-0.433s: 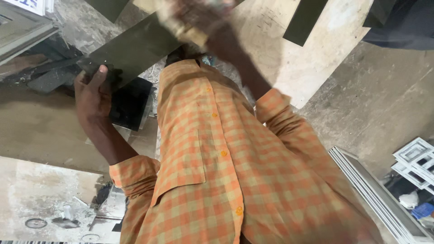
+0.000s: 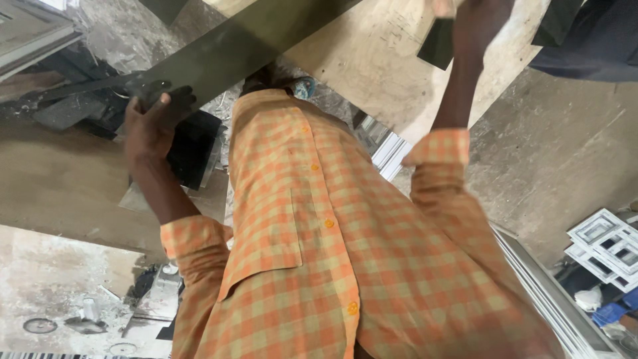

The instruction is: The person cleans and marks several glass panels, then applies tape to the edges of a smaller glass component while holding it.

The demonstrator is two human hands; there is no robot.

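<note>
Hands: left [image 2: 151, 123] grips dark sheet [image 2: 252, 46] edge; right [image 2: 475, 26] raised, blurred

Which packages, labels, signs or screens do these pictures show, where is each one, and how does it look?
No clear package, label, sign or screen is in view.
Closest candidate: a blue and white heap at the lower right edge, below the stacked white frames; too small to tell whether it is packaging.
The left hand grips a long dark glass strip, which is plain and unmarked.
The right hand reaches up near a dark offcut, also plain.
</note>
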